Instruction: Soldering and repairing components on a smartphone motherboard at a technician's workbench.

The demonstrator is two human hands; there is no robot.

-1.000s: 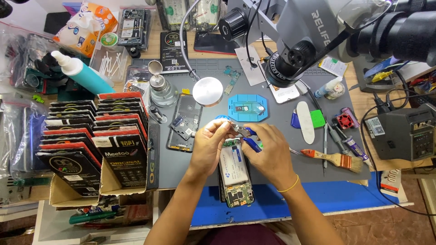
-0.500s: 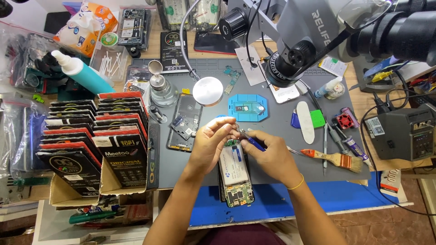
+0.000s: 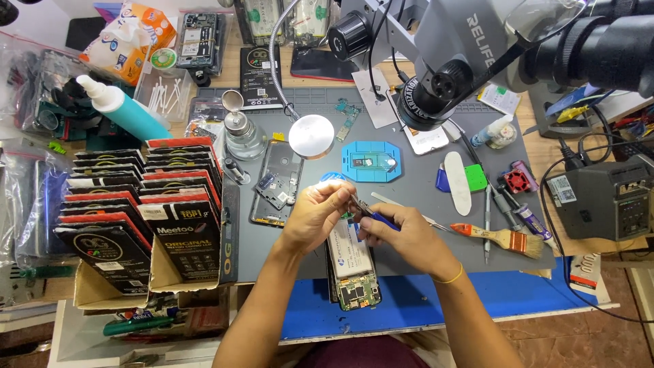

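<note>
An opened smartphone (image 3: 352, 269) with its battery and circuit board showing lies on the grey work mat (image 3: 409, 259), its lower end over the blue mat. My left hand (image 3: 317, 215) hovers over the phone's top end, fingers pinched together on something too small to make out. My right hand (image 3: 402, 235) grips blue-handled tweezers (image 3: 373, 215), their tips pointing up-left toward my left fingertips.
A phone frame (image 3: 276, 182) lies left of my hands, a blue fixture plate (image 3: 369, 161) beyond them. A brush (image 3: 501, 236), screwdrivers and a white spudger (image 3: 458, 182) sit to the right. Boxes of phone parts (image 3: 146, 204) stand at left; a microscope (image 3: 477, 54) overhangs the mat.
My hands have shifted slightly. The tweezers now point up toward my left fingertips, and the left fingers are pinched closer together.
</note>
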